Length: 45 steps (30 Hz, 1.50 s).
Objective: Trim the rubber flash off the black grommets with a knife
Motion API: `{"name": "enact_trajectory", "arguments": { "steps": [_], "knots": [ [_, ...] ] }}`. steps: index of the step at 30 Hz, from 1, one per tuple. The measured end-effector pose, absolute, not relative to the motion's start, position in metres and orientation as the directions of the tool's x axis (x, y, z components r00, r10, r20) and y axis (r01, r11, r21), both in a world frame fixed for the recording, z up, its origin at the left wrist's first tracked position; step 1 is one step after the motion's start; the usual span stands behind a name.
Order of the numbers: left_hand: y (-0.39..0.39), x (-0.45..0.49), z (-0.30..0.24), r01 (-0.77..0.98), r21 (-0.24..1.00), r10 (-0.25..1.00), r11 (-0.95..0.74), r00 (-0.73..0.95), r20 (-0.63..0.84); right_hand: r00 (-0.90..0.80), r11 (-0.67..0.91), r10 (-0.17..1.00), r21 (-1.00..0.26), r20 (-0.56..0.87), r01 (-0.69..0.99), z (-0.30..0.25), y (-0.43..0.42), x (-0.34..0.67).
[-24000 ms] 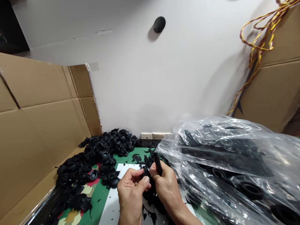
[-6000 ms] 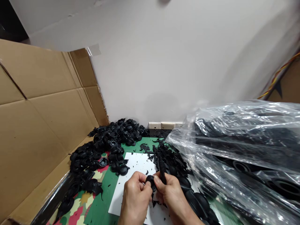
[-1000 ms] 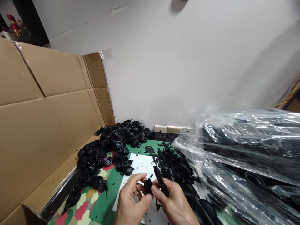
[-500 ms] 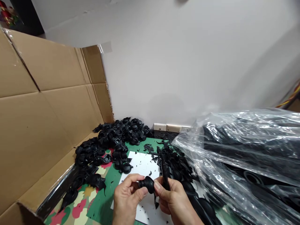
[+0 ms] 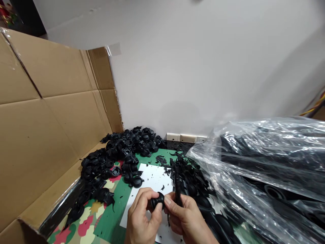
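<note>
My left hand (image 5: pixel 142 220) is closed, pinching a small round black rubber part (image 5: pixel 157 200) between thumb and fingers. My right hand (image 5: pixel 186 219) is closed round a slim black tool (image 5: pixel 177 184) that stands up out of the fist, and its thumb presses on the same rubber part. Both hands hover over a white sheet (image 5: pixel 152 179) littered with black scraps.
A heap of black rubber parts (image 5: pixel 114 159) lies at the left along a cardboard wall (image 5: pixel 50 112). A clear plastic bag of larger black parts (image 5: pixel 266 169) fills the right. Black trimmings (image 5: pixel 190 179) pile up beside it. A green patterned mat (image 5: pixel 106 217) covers the table.
The hands have drawn closer together and slightly lower. The left fingers have turned the rubber part a little against the right thumb. The view barely shifts.
</note>
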<state>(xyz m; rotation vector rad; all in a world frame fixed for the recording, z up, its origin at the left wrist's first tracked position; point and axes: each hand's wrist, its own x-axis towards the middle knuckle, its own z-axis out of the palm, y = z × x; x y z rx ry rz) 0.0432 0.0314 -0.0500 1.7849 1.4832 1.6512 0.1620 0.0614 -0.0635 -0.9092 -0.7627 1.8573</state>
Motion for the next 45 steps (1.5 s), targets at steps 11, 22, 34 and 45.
{"name": "enact_trajectory", "arguments": {
  "steps": [11, 22, 34, 45],
  "knots": [
    [0.036, 0.035, -0.039, 0.566, 0.719, 0.851, -0.403, -0.056, 0.522, -0.052, -0.069, 0.997, -0.975, -0.059, -0.21, -0.023, 0.061, 0.191],
    [0.032, 0.032, -0.038, 0.581, 0.698, 0.85, -0.418, -0.021, 0.527, -0.255, -0.028, 0.965, -0.952, 0.053, -0.304, -0.024, 0.069, 0.205],
    [0.03, 0.033, -0.037, 0.57, 0.718, 0.857, -0.4, -0.047, 0.514, -0.141, 0.258, 0.949, -0.952, 0.282, -0.168, -0.031, 0.062, 0.191],
    [0.03, 0.035, -0.033, 0.555, 0.726, 0.85, -0.407, -0.062, 0.524, -0.139, 0.285, 0.944, -0.952, 0.298, -0.107, -0.033, 0.063, 0.193]
  ]
}}
